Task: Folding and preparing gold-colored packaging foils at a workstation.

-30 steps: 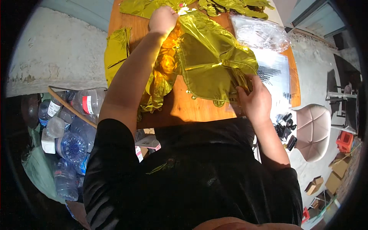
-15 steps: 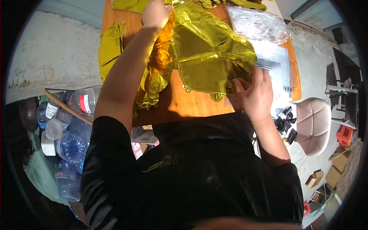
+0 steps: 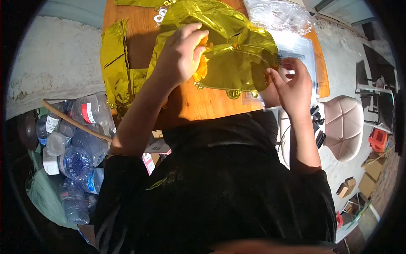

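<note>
A flat sheet of shiny gold foil, which looks like an uninflated foil balloon with small tabs along its seam, lies across the wooden table. My left hand is over its left part, fingers apart and slightly curved. Beside the left thumb the foil is creased and glows orange. At the foil's right edge, my right hand has its thumb and curled fingers closed on the border; the exact pinch is partly hidden.
More gold foil lies at the table's left, near white rings. Clear plastic bags are piled at the far right. Plastic bottles crowd the floor on the left; a padded chair stands right.
My left hand has come nearer and let go of the foil's far left part. My right hand has shifted slightly up and right. The foil has spread leftward, uncovering white rings.
</note>
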The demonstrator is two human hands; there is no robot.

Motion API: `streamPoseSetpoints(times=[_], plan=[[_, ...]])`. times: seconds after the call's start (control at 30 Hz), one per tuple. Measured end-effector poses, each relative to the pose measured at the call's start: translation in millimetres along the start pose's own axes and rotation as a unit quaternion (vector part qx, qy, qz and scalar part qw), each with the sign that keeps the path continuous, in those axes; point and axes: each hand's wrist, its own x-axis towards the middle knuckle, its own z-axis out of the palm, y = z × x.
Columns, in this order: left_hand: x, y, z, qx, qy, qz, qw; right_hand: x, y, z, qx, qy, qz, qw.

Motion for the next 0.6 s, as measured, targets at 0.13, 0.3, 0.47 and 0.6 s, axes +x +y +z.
streamPoseSetpoints(times=[0.13,0.3,0.47,0.6], plan=[[-20.5,2.7,12.7,-0.015,-0.082,-0.053,0.995,5.7,5.7,7.2,-0.033,-0.008,-0.042,0.999],[-25.6,-2.3,21.6,0.04,-0.108,-0.084,0.99,13.2,5.3,14.9,-0.07,-0.027,-0.048,0.996],[-22.3,-1.1,19.6,0.039,-0.139,-0.101,0.984,20.3,6.3,17.5,-0.08,-0.073,0.01,0.994],[-23.3,-3.6,18.7,0.032,-0.144,-0.102,0.984,28.3,-2.2,13.0,-0.104,-0.133,0.045,0.985]])
